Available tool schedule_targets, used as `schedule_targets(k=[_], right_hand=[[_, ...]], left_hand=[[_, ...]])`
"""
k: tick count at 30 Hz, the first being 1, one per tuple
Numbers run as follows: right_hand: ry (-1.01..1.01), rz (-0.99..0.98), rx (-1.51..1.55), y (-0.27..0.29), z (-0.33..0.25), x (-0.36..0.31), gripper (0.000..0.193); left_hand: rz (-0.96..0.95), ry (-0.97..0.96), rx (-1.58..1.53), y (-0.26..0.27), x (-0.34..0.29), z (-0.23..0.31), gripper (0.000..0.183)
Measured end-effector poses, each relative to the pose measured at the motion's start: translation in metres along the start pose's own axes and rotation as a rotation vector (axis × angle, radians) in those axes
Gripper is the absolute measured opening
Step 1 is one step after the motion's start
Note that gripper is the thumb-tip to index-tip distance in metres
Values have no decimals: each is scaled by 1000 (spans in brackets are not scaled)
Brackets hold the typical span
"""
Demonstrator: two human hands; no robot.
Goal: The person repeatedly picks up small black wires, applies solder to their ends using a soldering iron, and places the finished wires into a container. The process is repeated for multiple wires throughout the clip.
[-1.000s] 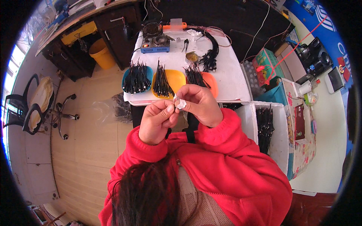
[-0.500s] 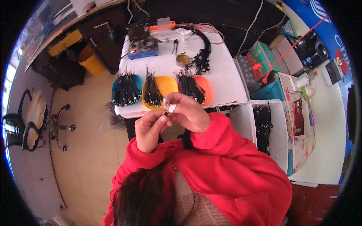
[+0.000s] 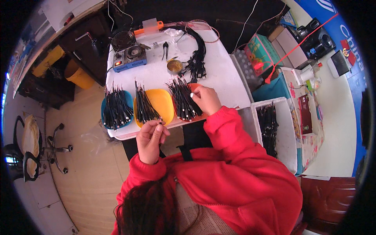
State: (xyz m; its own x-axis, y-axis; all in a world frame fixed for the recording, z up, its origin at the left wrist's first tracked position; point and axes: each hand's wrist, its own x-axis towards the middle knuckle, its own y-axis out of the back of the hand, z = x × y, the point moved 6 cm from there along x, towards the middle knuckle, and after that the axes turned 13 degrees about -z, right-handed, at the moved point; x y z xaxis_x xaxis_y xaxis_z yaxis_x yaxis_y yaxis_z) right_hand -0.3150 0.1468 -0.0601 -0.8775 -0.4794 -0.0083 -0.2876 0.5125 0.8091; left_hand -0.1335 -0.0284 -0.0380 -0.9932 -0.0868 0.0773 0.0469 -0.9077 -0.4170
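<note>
My left hand (image 3: 150, 141) is closed in front of the table edge, thumb and forefinger pinching a black cable (image 3: 160, 122); only a small dark end of it shows. My right hand (image 3: 207, 100) is over the right side of the orange tray (image 3: 200, 116), with white wrapping on one fingertip. Its fingers are bent together beside the bundle of short black cables (image 3: 184, 98) there; what they grip is hidden. A yellow tray (image 3: 166, 102) in the middle holds more cables (image 3: 145, 106) on its left side. Another heap of cables (image 3: 117, 109) fills the blue tray (image 3: 129, 98) at left.
Behind the trays stand a blue heating device (image 3: 130, 58), a small round tin (image 3: 174, 67), black-handled pliers (image 3: 165, 51) and a long bunch of black cables (image 3: 196, 64). At right, a white foam box (image 3: 288, 133) holds cables. An office chair (image 3: 58, 150) is at left.
My hands have parted. The right one has moved away to the right, over the orange tray; the left has shifted slightly downward, still pinching the black cable. The view has also shifted.
</note>
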Motion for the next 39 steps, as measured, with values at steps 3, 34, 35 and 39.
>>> schedule_targets(k=[3, 34, 35, 39], right_hand=[[2, 38, 110, -5, -1, 1, 10], [417, -234, 871, 35, -122, -112, 10], [415, -241, 926, 32, -121, -110, 10], [393, -303, 1214, 22, -116, -103, 11]], left_hand=[[-1, 20, 9, -2, -1, -3, 11], [11, -111, 102, -60, -25, 32, 10], [3, -98, 95, -59, -25, 31, 10], [-13, -116, -24, -57, -21, 31, 10]])
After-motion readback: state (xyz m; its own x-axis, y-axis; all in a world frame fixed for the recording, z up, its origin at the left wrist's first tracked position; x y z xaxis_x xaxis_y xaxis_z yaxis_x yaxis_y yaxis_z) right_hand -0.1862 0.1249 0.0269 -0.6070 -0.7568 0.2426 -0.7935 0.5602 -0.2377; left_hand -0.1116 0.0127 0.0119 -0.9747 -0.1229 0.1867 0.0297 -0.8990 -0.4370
